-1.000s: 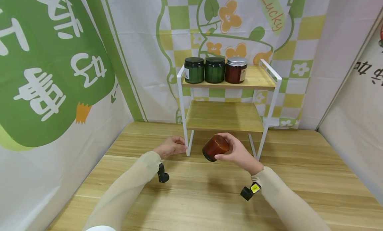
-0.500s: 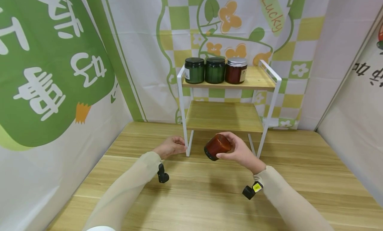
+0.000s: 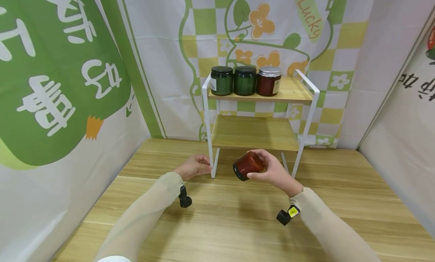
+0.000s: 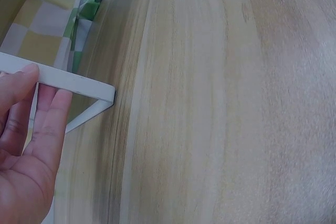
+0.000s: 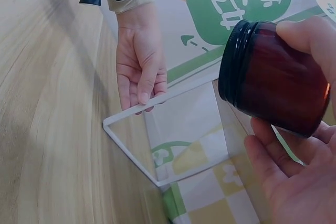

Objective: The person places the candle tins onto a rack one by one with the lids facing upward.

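Observation:
My right hand [image 3: 274,174] holds an amber-brown jar [image 3: 248,166] with a black lid, in the air just in front of the shelf rack. The jar is tilted, its lid pointing down and to the left. In the right wrist view the dark red glass [image 5: 281,77] is gripped between thumb and fingers. My left hand [image 3: 194,167] pinches the rack's white front-left leg [image 4: 79,81] near its foot, thumb on one side and fingers on the other. The two-tier rack [image 3: 258,131] has wooden boards and a white metal frame.
On the top board stand two green jars [image 3: 244,82] with black lids and, beside them, a dark red jar [image 3: 268,82] with a silver lid. The wooden table [image 3: 217,224] is walled by printed cloth [image 3: 163,65] at the back and sides.
My right hand has shifted slightly to the right with the jar, whose tilt has changed a little. The left hand stays on the rack leg.

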Action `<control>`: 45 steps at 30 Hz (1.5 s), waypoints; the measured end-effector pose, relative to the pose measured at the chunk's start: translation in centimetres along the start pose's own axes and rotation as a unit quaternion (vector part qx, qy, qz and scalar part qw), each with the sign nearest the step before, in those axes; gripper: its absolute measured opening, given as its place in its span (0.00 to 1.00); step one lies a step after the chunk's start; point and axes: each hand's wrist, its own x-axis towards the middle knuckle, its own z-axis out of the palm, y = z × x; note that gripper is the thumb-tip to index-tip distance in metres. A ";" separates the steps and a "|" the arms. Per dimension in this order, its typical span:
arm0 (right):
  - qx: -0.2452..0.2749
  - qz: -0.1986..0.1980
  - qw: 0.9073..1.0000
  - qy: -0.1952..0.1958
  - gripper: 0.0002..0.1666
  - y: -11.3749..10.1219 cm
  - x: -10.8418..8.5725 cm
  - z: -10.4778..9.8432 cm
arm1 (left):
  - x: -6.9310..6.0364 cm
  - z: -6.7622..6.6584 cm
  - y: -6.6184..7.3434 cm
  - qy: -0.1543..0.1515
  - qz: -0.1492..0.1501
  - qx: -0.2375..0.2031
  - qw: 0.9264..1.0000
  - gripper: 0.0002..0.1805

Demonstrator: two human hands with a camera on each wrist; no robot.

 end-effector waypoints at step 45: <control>0.034 0.001 0.999 0.004 0.42 0.4 0.1 -0.4 | 0.2 -0.2 0.0 -0.001 0.000 -0.002 1.000 0.08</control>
